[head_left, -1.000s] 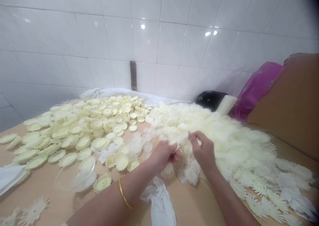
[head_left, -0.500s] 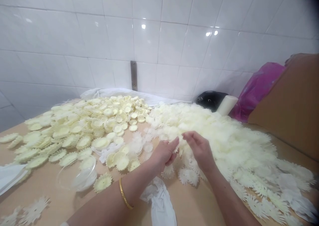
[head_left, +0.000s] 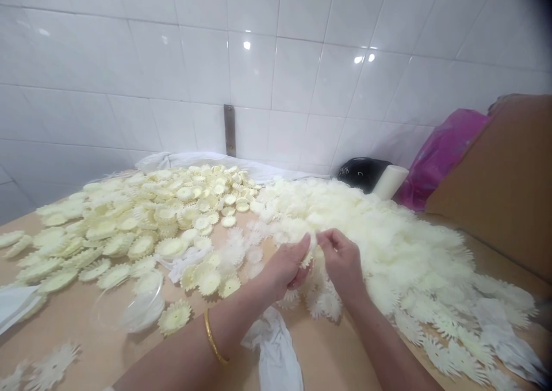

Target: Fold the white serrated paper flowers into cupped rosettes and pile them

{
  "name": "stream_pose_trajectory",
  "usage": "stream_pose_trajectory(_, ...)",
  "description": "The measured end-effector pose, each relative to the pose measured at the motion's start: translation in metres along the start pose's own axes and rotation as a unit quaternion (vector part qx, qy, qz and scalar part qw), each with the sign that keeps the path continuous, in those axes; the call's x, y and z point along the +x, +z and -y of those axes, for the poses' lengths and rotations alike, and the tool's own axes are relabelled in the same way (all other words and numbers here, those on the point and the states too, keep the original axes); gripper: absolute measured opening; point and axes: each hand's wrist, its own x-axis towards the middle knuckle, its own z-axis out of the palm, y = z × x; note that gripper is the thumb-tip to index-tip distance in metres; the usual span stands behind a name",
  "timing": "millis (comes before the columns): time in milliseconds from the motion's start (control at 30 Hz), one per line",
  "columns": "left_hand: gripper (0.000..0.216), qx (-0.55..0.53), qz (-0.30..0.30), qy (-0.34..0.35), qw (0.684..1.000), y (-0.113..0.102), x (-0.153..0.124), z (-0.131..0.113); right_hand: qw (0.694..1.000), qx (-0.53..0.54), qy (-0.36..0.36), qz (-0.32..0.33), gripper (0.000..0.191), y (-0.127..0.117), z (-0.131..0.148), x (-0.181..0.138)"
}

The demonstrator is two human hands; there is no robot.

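My left hand (head_left: 285,266) and my right hand (head_left: 344,263) meet at the near edge of a big heap of white toothed fabric petals (head_left: 388,247). Both hands pinch the same small white petal piece (head_left: 311,247) between thumb and fingers. A gold bangle (head_left: 213,338) circles my left wrist. To the left spreads a pile of pale yellow toothed round pieces (head_left: 142,224) on the tan tabletop (head_left: 86,333).
A clear plastic dish (head_left: 129,305) and a crumpled white cloth (head_left: 276,351) lie near my left forearm. At the back right stand a black object (head_left: 362,173), a white roll (head_left: 390,181), a pink plastic bag (head_left: 440,149) and a brown cardboard box (head_left: 504,184). White tiled wall behind.
My hands have drawn together over the heap's edge; the right hand closed in toward the left, and both now pinch one petal piece.
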Motion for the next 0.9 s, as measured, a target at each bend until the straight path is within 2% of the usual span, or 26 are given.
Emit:
stream_pose_trajectory(100,0.05,0.001,-0.026,-0.006,1.0,0.003,-0.002,-0.004,0.998,-0.043,-0.005,-0.046,0.027,0.001,-0.004,0.002)
stream_pose_trajectory(200,0.049,-0.005,-0.059,-0.022,0.998,0.003,-0.004,-0.007,0.99,-0.07,0.028,-0.122,0.029,-0.005,-0.014,0.009)
stream_pose_trajectory(267,0.049,-0.032,-0.079,-0.045,0.995,0.002,-0.004,-0.007,0.985,-0.078,0.041,-0.15,0.033,-0.011,-0.02,0.014)
stream_pose_trajectory(367,0.045,-0.082,-0.071,-0.066,0.992,-0.001,-0.002,-0.006,0.989,-0.087,0.013,-0.117,0.042,-0.015,-0.022,0.015)
stream_pose_trajectory(467,0.022,-0.076,-0.055,-0.043,0.995,-0.002,0.002,-0.002,0.99,-0.106,-0.026,-0.084,0.044,-0.013,-0.02,0.013)
stream_pose_trajectory(533,0.016,-0.061,-0.063,-0.031,0.996,-0.002,0.004,0.001,0.988,-0.119,-0.034,-0.088,0.041,-0.012,-0.019,0.013)
stream_pose_trajectory(633,0.019,-0.049,-0.068,-0.029,0.996,-0.002,0.003,0.003,0.987,-0.126,-0.017,-0.096,0.029,-0.012,-0.02,0.013)
stream_pose_trajectory(767,0.026,-0.046,-0.069,-0.022,0.996,-0.001,0.001,0.001,0.99,-0.084,-0.01,-0.11,0.011,-0.013,-0.018,0.013)
stream_pose_trajectory(833,0.031,-0.048,-0.078,-0.027,0.995,-0.001,0.001,0.0,0.993,-0.064,-0.028,-0.097,0.01,-0.012,-0.015,0.012)
stream_pose_trajectory(900,0.034,-0.04,-0.091,-0.021,0.995,-0.002,0.002,0.001,0.997,-0.043,-0.038,-0.057,0.017,-0.01,-0.01,0.009)
